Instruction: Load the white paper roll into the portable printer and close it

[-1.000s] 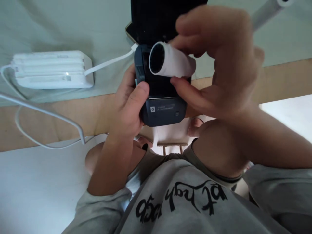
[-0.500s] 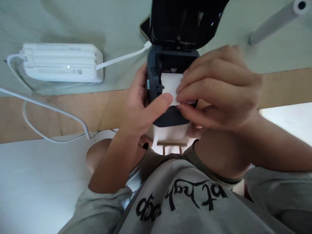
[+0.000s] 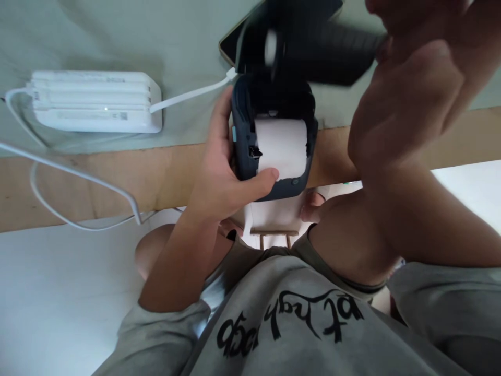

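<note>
A dark blue-grey device (image 3: 242, 122), like a small printer, sits at the table's front edge with a white paper roll (image 3: 284, 146) in its open compartment. Wrapped round its left side is my left hand (image 3: 230, 177), the thumb lying on the lower end of the paper. The black lid (image 3: 309, 47) stands raised behind the compartment and is smeared by motion. At the lid's right edge my right hand (image 3: 410, 89) is blurred, its fingertips touching the lid.
A white power bank (image 3: 96, 102) lies on the left of the green cloth, with a white cable (image 3: 191, 94) running to the device. Partly behind the lid is a dark phone (image 3: 233, 46). The wooden table edge (image 3: 164, 175) crosses the view.
My right hand has left the paper roll and moved up and right to the lid. The lid has tilted, uncovering more of the phone. My left hand stays round the device.
</note>
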A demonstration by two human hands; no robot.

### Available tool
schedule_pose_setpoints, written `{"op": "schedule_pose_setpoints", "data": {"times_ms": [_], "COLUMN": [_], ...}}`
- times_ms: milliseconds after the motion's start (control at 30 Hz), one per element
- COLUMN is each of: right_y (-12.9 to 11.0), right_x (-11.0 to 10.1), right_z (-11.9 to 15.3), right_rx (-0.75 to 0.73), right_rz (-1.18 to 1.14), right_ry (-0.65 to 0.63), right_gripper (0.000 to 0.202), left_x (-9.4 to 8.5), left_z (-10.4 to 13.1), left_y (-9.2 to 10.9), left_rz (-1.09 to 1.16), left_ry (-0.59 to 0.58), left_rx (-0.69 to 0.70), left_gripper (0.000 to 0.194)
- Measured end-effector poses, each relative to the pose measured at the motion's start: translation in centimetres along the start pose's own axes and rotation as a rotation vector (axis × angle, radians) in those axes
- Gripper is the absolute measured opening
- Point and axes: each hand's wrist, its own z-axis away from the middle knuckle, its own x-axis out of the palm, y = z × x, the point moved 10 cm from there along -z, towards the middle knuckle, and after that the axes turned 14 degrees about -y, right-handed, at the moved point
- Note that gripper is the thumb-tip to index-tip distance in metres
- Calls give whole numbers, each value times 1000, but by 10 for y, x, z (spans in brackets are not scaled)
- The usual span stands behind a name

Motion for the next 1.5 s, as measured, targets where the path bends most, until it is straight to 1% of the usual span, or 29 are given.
{"op": "schedule_pose_setpoints", "data": {"times_ms": [33,67,100,167,200,233,267,300,367,400,433,533,567,633,667,867,933,967,1033,1067,1100,1200,1267,1333,1367,1400,1433,1467,1500], "right_y": [-10,-14,-12,2,7,10,12,13,17,19,20,23,24,26,26,21,19,19,21,23,25,35,43,48,50,51,52,53,53], "right_x": [-1,2,9,26,33,40,46,50,55,56,57,58,58,59,59,55,56,56,55,54,55,57,56,56,57,56,55,53,50], "right_z": [2,3,4,7,10,13,16,18,19,18,18,16,16,16,16,14,15,16,15,14,14,11,8,6,6,7,7,8,9], "right_rx": [-112,-170,-160,-58,-21,-7,-2,5,36,50,62,82,85,82,77,5,-23,-30,-40,-60,-86,-160,-165,-144,-130,-113,-100,-91,-102], "right_rz": [65,126,177,219,227,227,220,208,182,163,149,162,180,209,210,300,324,322,299,282,266,241,231,216,206,195,183,159,120], "right_ry": [27,4,-57,-251,-334,-406,-472,-516,-578,-597,-608,-623,-628,-633,-627,-568,-589,-602,-614,-623,-639,-713,-728,-727,-725,-710,-684,-642,-579], "right_gripper": [35,34,34,39,43,48,53,56,60,61,61,60,60,60,60,56,57,57,55,55,58,74,76,78,81,81,79,75,70], "left_x": [0,0,2,6,9,10,13,15,15,14,12,8,7,6,6,19,17,15,13,13,11,10,14,18,19,18,14,9,-3], "left_z": [0,0,0,0,0,1,2,5,9,10,10,5,3,1,0,0,0,-1,-7,-10,-12,-17,-18,-18,-17,-16,-13,-10,-3], "left_y": [1,1,3,9,12,15,17,15,17,16,16,16,14,6,6,24,21,15,15,8,4,2,8,16,17,21,24,27,27], "left_rz": [7,18,38,115,166,224,246,238,161,125,102,103,110,117,126,177,174,167,184,178,182,175,166,159,146,143,157,144,134], "left_ry": [-2,-14,-28,-45,-49,-26,-19,0,30,39,42,21,9,10,15,32,36,35,-17,-49,-50,-20,-7,10,11,28,61,112,243], "left_rx": [-2,-5,-5,-7,-22,-48,-104,-197,-284,-296,-274,-112,-80,-123,-138,-193,-169,-178,-19,-24,-5,-19,-49,-49,-64,-33,21,63,97], "left_gripper": [86,88,90,91,88,81,74,69,53,48,45,41,41,40,39,34,33,34,51,55,62,58,52,48,46,45,47,41,29]}}
